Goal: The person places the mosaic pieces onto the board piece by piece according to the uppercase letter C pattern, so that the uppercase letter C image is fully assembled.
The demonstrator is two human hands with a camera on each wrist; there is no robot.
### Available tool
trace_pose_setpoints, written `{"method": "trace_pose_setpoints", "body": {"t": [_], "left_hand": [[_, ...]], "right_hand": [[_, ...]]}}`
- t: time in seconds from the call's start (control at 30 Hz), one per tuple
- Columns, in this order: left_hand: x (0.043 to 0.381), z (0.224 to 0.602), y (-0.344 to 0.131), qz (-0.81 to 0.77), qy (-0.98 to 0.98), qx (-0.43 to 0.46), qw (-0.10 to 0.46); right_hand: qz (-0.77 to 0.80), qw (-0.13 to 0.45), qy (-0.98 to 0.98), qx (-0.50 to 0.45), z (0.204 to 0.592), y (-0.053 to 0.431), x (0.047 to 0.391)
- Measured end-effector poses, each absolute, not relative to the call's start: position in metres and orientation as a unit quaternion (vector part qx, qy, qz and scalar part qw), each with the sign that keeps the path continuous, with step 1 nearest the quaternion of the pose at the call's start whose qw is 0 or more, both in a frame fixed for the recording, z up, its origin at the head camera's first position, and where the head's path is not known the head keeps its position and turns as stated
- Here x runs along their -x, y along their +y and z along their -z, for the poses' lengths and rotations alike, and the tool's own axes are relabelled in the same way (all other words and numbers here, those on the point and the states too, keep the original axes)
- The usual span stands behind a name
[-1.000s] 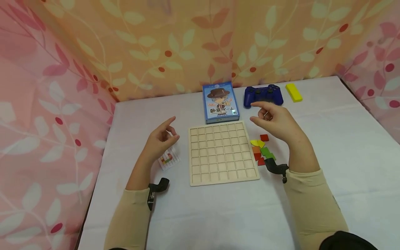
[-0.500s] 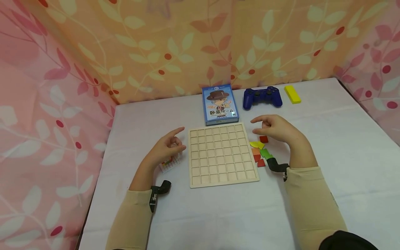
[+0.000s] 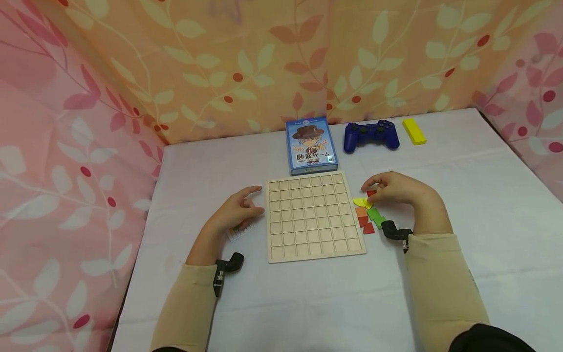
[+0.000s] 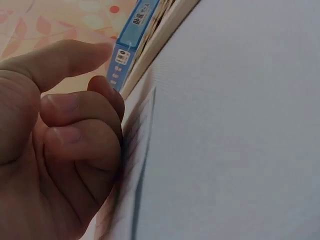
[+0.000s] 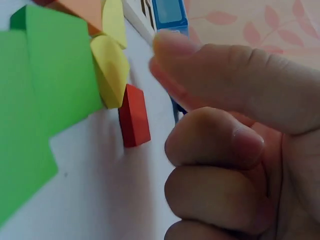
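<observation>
Your right hand (image 3: 398,188) is dropping close to red block (image 5: 134,117), thumb and pointer apart, holding nothing. Left hand (image 3: 230,211) is holding nothing too. Block is probably feeling light, hard; sides are looking best for pinching.

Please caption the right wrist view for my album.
Right hand's grip, holding nothing visible, beside a red piece, yellow pieces and green pieces.

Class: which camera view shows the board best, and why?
The head view: the board lies whole and uncovered there. The left wrist view shows only a slanting strip; the right wrist view, a small part at the top.
</observation>
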State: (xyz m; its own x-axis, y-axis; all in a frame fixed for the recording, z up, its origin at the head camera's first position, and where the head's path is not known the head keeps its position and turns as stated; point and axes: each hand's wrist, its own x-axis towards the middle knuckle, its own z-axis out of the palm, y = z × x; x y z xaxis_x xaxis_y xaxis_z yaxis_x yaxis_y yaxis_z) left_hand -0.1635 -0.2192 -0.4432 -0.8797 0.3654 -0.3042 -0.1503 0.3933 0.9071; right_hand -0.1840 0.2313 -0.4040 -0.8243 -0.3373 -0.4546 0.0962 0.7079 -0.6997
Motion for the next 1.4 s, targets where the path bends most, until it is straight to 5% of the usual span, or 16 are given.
{"method": "trace_pose_setpoints", "body": {"t": [1.0,1.4], "left_hand": [[0.156,0.450,-0.211,-0.541,0.809,-0.051,0.222],[0.159,0.453,-0.210,-0.542,0.811,-0.057,0.215]], "right_hand": [[0.297,0.236,0.922,0.073,0.402,0.197,0.176],[0.265,0.147,0.951,0.059,0.411,0.191,0.179]]}}
